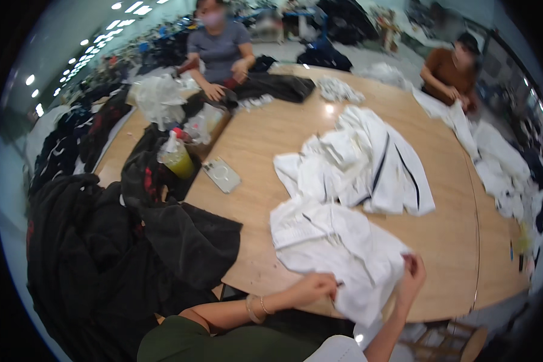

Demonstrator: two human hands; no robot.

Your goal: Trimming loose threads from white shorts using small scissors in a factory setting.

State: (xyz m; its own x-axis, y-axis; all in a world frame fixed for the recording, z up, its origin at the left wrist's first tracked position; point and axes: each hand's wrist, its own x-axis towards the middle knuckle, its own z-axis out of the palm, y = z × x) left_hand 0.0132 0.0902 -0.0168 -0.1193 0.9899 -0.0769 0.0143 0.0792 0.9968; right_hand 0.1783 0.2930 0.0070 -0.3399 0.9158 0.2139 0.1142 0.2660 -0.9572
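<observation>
Dark garments (96, 241) heap at the left; a pale phone (222, 175) lies farther right on the table (256, 259). The left hand (315, 288) bunches its fingers at the white garment (350, 241) on the table's near side (whether it clamps cloth, I cannot tell). The right hand (412, 274), apart from it, pinches the garment's right edge.

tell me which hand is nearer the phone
Left: the left hand is below and right of the phone in the picture, the right hand farther right.
</observation>
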